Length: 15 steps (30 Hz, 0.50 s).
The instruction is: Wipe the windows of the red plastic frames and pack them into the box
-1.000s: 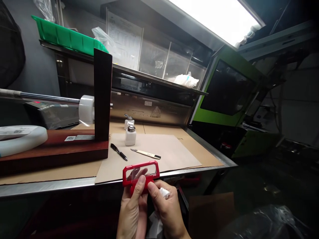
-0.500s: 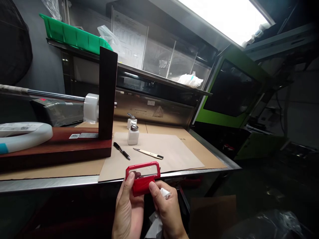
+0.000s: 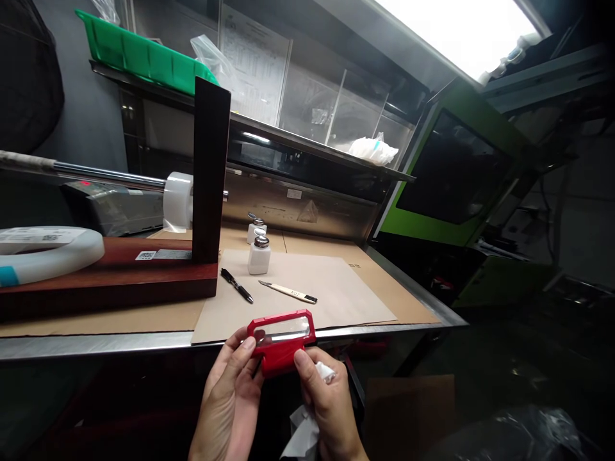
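Observation:
A red plastic frame with a clear window is held up in front of the table's near edge. My left hand grips its left side, thumb on the front. On the lower right side, my right hand pinches the frame and also has a crumpled white cloth in its curled fingers. Beyond them, on a beige sheet, lie a black pen and a craft knife. A white pump bottle stands behind these, with another bottle farther back.
At the left is a dark wooden stand with a white roll on its rod and a white ring on its base. A green tray sits on a shelf. A green machine stands at the right.
My left hand has shifted left and its fingers have moved on the frame's left side. The red frame and my right hand have moved slightly right. The whole view has shifted a little.

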{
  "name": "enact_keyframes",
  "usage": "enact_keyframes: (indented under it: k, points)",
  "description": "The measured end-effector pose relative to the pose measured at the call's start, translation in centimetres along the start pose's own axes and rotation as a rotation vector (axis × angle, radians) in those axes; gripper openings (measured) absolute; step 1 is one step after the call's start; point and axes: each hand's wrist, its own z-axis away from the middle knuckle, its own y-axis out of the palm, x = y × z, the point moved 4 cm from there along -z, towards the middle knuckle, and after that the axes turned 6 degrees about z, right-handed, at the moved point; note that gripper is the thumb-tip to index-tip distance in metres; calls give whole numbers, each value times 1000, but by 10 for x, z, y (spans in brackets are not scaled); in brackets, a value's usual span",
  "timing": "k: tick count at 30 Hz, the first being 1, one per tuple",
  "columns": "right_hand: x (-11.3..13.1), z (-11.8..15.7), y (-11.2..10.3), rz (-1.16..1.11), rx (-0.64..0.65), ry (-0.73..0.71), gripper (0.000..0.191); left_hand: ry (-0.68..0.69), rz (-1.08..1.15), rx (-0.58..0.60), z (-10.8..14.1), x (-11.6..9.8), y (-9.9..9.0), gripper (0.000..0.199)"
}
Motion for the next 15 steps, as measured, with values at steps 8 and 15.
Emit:
enact_keyframes:
  k: [8, 15]
  points:
    - [0, 4, 1, -27, 5, 37, 39, -3, -193, 83, 1, -9, -2, 29]
    - [-1, 3, 0, -39, 33, 51, 39, -37, -386, 155, 2, -25, 1, 35]
